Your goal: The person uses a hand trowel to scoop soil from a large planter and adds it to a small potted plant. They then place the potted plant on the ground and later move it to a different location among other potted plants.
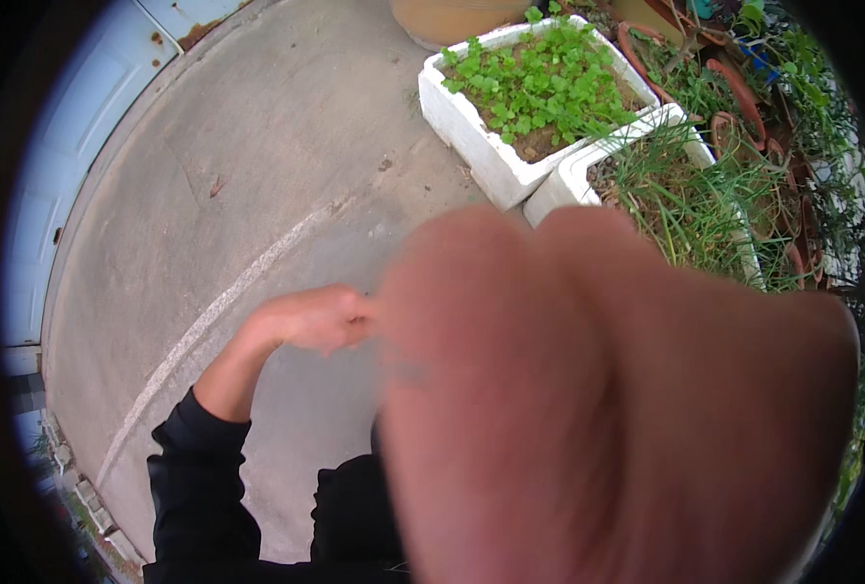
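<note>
My right hand (586,409) is very close to the camera, blurred, and fills the lower right of the view; whether it holds anything cannot be seen. My left hand (323,320) is over the concrete floor, left of centre, its fingers curled and their tips partly hidden behind the right hand. A black sleeve (202,474) covers the left forearm. Beyond the hands stands a white foam box (469,150) of soil with leafy green seedlings (542,84). A second white foam box (567,186) with grass-like green plants (673,197) touches it and is partly covered by my right hand.
Concrete floor (272,146) with a pale curved strip (221,303) lies ahead and left. A white door with rust spots (97,124) edges the left. Terracotta pots (739,102) and plants crowd the upper right, and a large tan pot (462,18) stands at the top.
</note>
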Motion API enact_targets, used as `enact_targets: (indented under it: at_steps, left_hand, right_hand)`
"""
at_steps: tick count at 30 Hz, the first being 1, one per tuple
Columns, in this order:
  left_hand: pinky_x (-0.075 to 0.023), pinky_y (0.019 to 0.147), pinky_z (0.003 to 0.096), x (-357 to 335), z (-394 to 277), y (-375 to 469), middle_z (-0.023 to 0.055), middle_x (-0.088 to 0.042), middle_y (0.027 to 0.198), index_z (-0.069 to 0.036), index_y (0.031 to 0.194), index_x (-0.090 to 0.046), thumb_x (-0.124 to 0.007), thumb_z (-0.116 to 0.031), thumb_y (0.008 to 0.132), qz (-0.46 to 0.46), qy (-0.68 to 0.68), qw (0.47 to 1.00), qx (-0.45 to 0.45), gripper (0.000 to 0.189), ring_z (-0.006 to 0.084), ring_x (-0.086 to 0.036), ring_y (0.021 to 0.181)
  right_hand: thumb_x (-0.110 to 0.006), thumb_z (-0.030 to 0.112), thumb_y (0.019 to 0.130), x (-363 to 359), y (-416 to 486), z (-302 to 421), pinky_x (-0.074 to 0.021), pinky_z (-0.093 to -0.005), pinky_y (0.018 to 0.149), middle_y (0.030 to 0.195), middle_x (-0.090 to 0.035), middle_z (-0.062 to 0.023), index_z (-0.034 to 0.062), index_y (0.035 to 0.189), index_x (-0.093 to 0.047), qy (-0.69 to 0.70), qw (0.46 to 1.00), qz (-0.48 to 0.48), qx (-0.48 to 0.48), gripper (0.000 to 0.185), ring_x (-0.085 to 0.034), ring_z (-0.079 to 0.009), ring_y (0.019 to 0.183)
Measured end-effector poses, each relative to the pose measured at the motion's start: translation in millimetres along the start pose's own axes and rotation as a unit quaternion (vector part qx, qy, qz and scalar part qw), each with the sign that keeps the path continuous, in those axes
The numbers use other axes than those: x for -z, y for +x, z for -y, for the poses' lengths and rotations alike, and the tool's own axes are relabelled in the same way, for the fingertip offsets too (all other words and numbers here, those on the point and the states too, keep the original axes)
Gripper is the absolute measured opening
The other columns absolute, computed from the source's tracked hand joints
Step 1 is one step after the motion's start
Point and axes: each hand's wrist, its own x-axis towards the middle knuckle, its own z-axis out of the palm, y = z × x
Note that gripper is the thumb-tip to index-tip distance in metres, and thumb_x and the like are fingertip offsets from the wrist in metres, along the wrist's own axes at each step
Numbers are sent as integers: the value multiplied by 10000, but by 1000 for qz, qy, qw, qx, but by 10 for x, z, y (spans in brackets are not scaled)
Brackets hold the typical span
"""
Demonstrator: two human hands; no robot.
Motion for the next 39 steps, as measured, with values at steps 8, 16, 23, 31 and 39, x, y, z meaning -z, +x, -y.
enact_targets:
  at_steps: [8, 16, 23, 31, 39]
  left_hand:
    - [-525, 597, 335, -425, 787, -79, 114, -667, 830, -16, 1097, -629, -525, -100, 880, -136, -18, 979, -148, 255, 189, -633, 701]
    - [-540, 474, 304, -505, 873, 3, 46, -634, 775, -44, 1053, -638, -477, 11, 813, 14, -170, 979, 110, 294, 152, -611, 596]
    - [-571, 553, 337, -540, 861, -36, 105, -622, 1033, 19, 1051, -621, -502, -50, 863, 0, -214, 960, 180, 233, 186, -632, 851]
    - [-585, 554, 336, -815, 1041, 61, 118, -613, 1076, 9, 1154, -589, -580, -179, 914, -189, -351, 897, 191, 305, 182, -637, 876]
    - [-588, 675, 334, -1325, 1052, 720, 98, -561, 1230, -57, 1303, -489, -615, -319, 934, -307, -487, 812, 98, 470, 177, -577, 1068]
  right_hand:
    - [-577, -9, 711, 12, 58, 156, -493, -372, 473, 730, -602, -95, 57, 817, -571, -60, 990, 111, 57, 125, -606, -242, 547]
    - [-592, 28, 701, 36, 102, 303, -499, -369, 468, 701, -590, -86, 66, 799, -578, -74, 983, 146, 82, 106, -612, -235, 553]
    - [-606, 60, 692, 89, 37, 367, -504, -367, 463, 675, -579, -77, 73, 783, -583, -94, 976, 176, 91, 94, -617, -228, 559]
    - [-621, 97, 682, -295, -782, 17, -511, -364, 457, 646, -566, -68, 82, 766, -590, -3, 972, 233, 32, 90, -623, -221, 565]
    - [-518, 276, 936, -2863, -1099, -827, -478, -458, 901, 1123, -619, -253, 65, 1222, -577, 374, 883, 157, -235, 360, -596, -389, 1054]
